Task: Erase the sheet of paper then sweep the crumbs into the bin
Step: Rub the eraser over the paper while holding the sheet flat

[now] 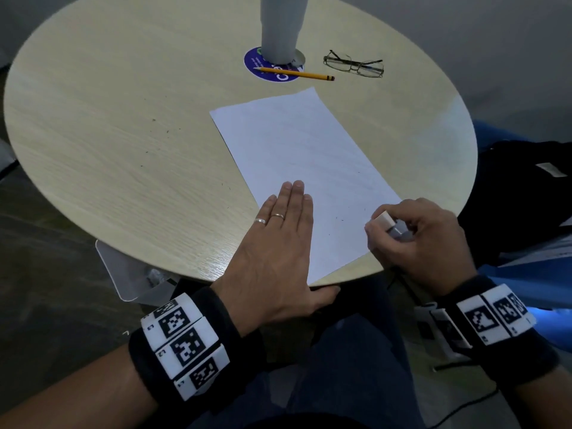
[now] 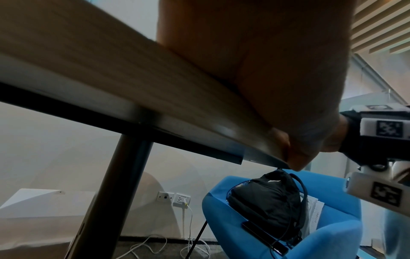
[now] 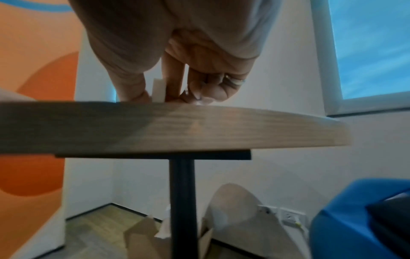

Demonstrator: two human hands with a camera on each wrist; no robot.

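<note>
A white sheet of paper (image 1: 303, 162) lies slanted on the round wooden table (image 1: 123, 134). My left hand (image 1: 278, 239) lies flat with straight fingers on the sheet's near left edge, its thumb hooked over the table's front rim. My right hand (image 1: 414, 233) pinches a white eraser (image 1: 385, 219) at the sheet's near right corner; in the right wrist view the eraser (image 3: 159, 90) stands between thumb and fingers just above the tabletop (image 3: 199, 126). Small dark crumbs (image 1: 340, 218) dot the paper and the table (image 1: 167, 130). A clear plastic bin (image 1: 123, 270) sits below the table's near left edge.
A yellow pencil (image 1: 294, 73) and a pair of glasses (image 1: 354, 65) lie at the far side, beside a grey column (image 1: 283, 26) on a blue sticker. A blue chair (image 2: 288, 227) with a black bag (image 2: 266, 198) stands to the right. The table leg (image 3: 182, 201) runs below.
</note>
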